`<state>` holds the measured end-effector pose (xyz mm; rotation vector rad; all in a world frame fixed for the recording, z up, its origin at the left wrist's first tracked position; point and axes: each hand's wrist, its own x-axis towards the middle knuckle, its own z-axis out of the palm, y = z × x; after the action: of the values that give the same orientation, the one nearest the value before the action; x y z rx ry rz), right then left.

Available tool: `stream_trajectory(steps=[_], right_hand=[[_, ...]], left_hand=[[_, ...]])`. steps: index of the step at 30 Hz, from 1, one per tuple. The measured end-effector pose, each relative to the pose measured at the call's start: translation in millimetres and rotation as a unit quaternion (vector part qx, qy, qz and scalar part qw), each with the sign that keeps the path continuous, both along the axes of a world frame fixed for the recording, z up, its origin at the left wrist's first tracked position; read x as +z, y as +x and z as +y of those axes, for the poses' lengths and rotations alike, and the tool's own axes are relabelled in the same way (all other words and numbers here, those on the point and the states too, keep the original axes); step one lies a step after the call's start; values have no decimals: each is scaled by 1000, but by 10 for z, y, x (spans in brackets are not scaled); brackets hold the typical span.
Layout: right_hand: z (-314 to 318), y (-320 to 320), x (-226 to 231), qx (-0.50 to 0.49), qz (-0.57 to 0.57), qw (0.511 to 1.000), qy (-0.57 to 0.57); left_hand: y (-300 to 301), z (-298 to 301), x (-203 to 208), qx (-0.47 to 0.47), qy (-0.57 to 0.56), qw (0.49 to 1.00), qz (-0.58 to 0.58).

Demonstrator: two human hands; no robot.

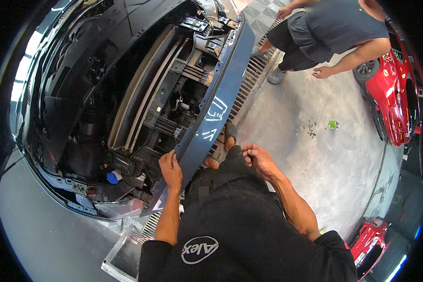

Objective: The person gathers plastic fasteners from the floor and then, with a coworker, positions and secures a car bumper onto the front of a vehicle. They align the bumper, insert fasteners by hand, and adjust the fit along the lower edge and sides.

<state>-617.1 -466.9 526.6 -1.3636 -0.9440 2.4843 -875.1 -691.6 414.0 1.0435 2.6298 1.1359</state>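
1. Pale, scuffed floor (pixel 310 160) fills the right half of the frame, with a strip of slatted grating (pixel 249 87) running along its left side and patterned grey tiles (pixel 263 16) at the top.
2. A red car (pixel 392 96) stands at the upper right, and another red car (pixel 371 242) shows at the lower right edge. A small green can (pixel 333 124) is on the floor, right of centre.
3. A co-worker (pixel 336 30) in a dark sleeveless top and dark shorts stands at the upper right, arms lowered.
4. The left half is taken up by a car's exposed front end (pixel 169 89) – dark parts, long curved bars and, lower left, a blue cap (pixel 112 177).
5. The blue bumper panel (pixel 210 121) slants from the top centre down to the lower left of centre, along that front end; bright white shapes show on its face.
6. The left hand (pixel 171 170) reaches up from the lower edge, its fingers lying at the panel's inner edge; I cannot tell whether it grips or merely rests there.
7. The right hand (pixel 260 161) is beside the person's dark-clad leg, forearm angled up and leftward, fingers curled – whether it pinches something small, I cannot tell.
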Motion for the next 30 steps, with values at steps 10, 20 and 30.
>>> stream_trajectory(steps=[10, 20, 30], right_hand=[[-76, -141, 214, 46, -51, 997, 41], [-162, -234, 219, -39, -3, 999, -6], [-165, -369, 188, 69, -65, 993, 69]], left_hand=[[-16, 40, 14, 19, 11, 1000, -18], [-47, 55, 82, 26, -7, 998, -64], [12, 73, 116, 42, 20, 996, -75]])
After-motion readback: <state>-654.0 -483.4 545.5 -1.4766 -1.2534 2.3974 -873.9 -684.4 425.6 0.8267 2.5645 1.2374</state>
